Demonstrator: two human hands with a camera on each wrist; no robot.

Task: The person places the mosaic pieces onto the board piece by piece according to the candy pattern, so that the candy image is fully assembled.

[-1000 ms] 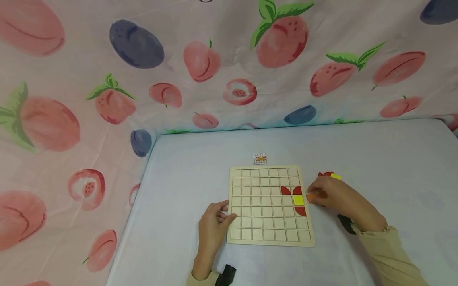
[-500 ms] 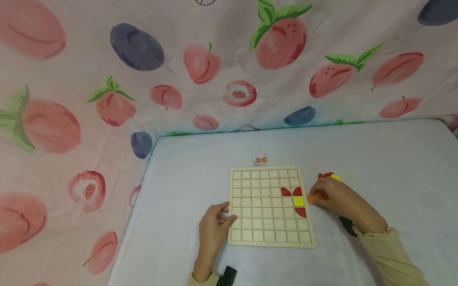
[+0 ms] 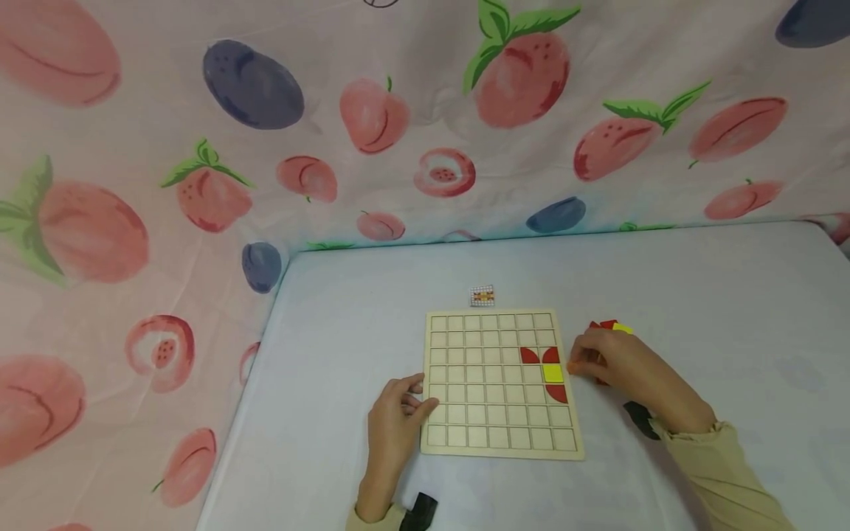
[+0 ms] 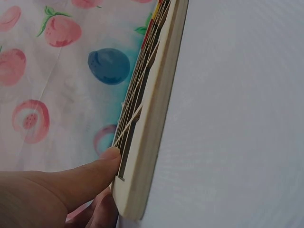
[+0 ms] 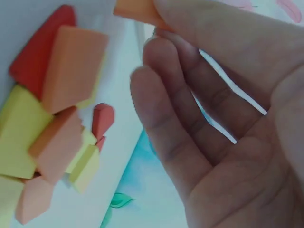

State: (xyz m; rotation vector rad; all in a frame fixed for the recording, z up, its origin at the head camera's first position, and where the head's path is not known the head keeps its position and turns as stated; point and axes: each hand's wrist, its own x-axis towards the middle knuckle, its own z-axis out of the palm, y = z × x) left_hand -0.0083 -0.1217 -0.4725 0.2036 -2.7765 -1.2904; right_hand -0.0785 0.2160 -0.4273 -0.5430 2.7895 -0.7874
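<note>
A wooden grid board [image 3: 478, 413] lies on the table. My left hand [image 3: 395, 420] holds its left edge; in the left wrist view the thumb [image 4: 92, 178] rests on the rim, with the other fingers partly hidden beside it. On the board's right side sit a yellow square block [image 3: 553, 373] and several red quarter-round blocks [image 3: 529, 355]. Just off the right edge, my right hand [image 3: 617, 361] pinches an orange block [image 5: 140, 12], mostly covered by the fingers. Its other fingers are loosely bent in the right wrist view.
Loose red, yellow and orange blocks [image 5: 66, 142] lie in a pile beside my right hand, partly hidden by it in the head view. A small patterned card [image 3: 482, 296] lies behind the board. Fruit-print cloth [image 3: 425, 110] hangs behind the table.
The orange block has turned in my right fingers, showing less of its face than half a second ago. My left hand and the board keep their places.
</note>
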